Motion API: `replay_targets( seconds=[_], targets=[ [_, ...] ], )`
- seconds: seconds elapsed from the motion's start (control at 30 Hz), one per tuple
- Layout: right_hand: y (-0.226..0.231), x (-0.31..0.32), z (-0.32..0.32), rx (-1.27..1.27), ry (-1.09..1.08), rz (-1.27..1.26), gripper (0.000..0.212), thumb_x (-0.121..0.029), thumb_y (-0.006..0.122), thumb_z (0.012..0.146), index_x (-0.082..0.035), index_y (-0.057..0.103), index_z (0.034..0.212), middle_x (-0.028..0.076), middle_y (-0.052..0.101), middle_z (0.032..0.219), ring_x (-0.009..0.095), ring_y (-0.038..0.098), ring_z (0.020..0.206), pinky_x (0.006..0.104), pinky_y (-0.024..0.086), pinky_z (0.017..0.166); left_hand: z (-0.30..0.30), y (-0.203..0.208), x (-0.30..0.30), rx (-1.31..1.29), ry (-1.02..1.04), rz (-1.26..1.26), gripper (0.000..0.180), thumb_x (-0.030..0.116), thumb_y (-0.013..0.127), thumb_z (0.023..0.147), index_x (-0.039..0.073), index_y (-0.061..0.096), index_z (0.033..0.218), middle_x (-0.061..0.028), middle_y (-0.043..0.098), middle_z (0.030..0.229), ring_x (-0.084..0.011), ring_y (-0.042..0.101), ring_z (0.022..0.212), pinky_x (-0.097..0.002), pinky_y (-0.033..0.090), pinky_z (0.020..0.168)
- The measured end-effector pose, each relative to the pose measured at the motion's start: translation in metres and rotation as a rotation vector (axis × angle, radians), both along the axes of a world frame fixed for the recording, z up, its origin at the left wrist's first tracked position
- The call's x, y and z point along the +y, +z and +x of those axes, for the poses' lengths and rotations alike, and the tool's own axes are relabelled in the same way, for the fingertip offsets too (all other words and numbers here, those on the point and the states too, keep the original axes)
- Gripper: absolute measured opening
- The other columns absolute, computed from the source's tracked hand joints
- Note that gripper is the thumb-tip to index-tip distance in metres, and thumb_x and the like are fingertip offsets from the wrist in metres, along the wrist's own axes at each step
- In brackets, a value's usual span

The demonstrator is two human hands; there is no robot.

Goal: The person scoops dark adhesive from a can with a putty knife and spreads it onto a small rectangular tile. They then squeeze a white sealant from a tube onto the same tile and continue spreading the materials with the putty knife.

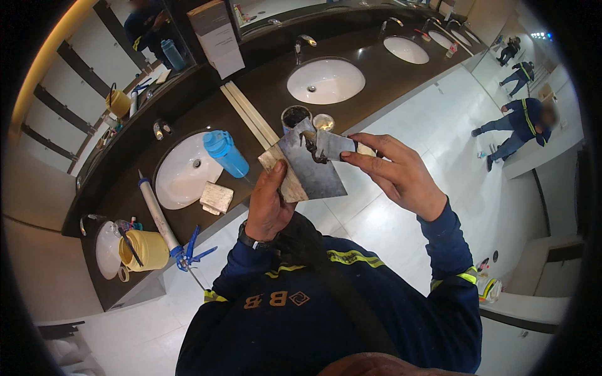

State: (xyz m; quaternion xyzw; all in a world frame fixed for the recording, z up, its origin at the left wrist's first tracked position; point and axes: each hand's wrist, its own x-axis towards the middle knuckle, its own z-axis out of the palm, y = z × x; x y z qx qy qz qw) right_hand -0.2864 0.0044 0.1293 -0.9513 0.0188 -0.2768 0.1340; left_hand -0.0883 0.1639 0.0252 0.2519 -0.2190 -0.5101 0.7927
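My left hand (268,203) grips a wide putty scraper (323,175) by its pale, stained backing, thumb on top, with the grey metal blade pointing right. A smaller putty knife (332,146) is pinched between the thumb and fingers of my right hand (401,178). Its blade lies against or just over the wide one. Dark sticky paste (308,143) clings where the two blades meet. Just beyond them on the counter's edge, an open can (286,123) with dark contents is partly hidden by the wide blade. A round, pale lid (323,121) is beside it.
A dark counter (257,75) with several white sinks (335,94) curves around me. On its left part are a blue bottle (227,156), pale blocks (216,197), a caulking gun (160,216), a yellow bucket (147,250) and long pale strips (248,116). A carton (216,41) leans behind; people (523,122) appear at right.
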Motion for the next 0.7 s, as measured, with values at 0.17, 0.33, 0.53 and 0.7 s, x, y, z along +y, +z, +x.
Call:
replay_targets(
  seconds=[0.17, 0.33, 0.53, 0.7],
  targets=[
    [-0.008, -0.016, -0.039, -0.014, -0.046, 0.018, 0.038, -0.003, 0.065, 0.086, -0.017, 0.066, 0.122, 0.014, 0.060, 0.124, 0.031, 0.062, 0.100, 0.0386, 0.054, 0.082, -0.040, 0.005, -0.013, 0.006, -0.024, -0.007, 0.040, 0.027, 0.047, 0.105, 0.006, 0.045, 0.139, -0.0114, 0.060, 0.132, -0.0259, 0.060, 0.121, -0.0437, 0.050, 0.103],
    [-0.016, -0.030, -0.063, -0.110, -0.130, -0.002, 0.038, -0.002, 0.063, 0.087, -0.016, 0.065, 0.123, 0.015, 0.060, 0.124, 0.032, 0.062, 0.100, 0.0386, 0.053, 0.082, -0.059, 0.008, -0.023, 0.020, -0.037, 0.054, 0.040, 0.028, 0.048, 0.104, 0.005, 0.048, 0.137, -0.0116, 0.062, 0.128, -0.0263, 0.061, 0.120, -0.0434, 0.051, 0.101],
    [-0.034, -0.040, -0.083, -0.281, -0.243, 0.414, 0.029, -0.006, 0.053, 0.097, -0.007, 0.060, 0.125, 0.015, 0.066, 0.111, 0.027, 0.066, 0.089, 0.0357, 0.053, 0.076, -0.074, 0.020, -0.028, 0.070, 0.001, 0.044, 0.039, 0.029, 0.047, 0.105, 0.006, 0.050, 0.136, -0.0108, 0.063, 0.129, -0.0250, 0.061, 0.119, -0.0435, 0.048, 0.103],
    [-0.044, -0.042, -0.075, -0.567, -0.014, 1.305, 0.022, -0.018, 0.044, 0.105, -0.006, 0.051, 0.121, 0.012, 0.065, 0.093, 0.019, 0.064, 0.074, 0.0300, 0.048, 0.063, -0.086, 0.028, -0.040, 0.105, -0.049, 0.061, 0.039, 0.030, 0.047, 0.105, 0.007, 0.052, 0.136, -0.0088, 0.064, 0.128, -0.0227, 0.063, 0.116, -0.0412, 0.049, 0.101]
  ],
)
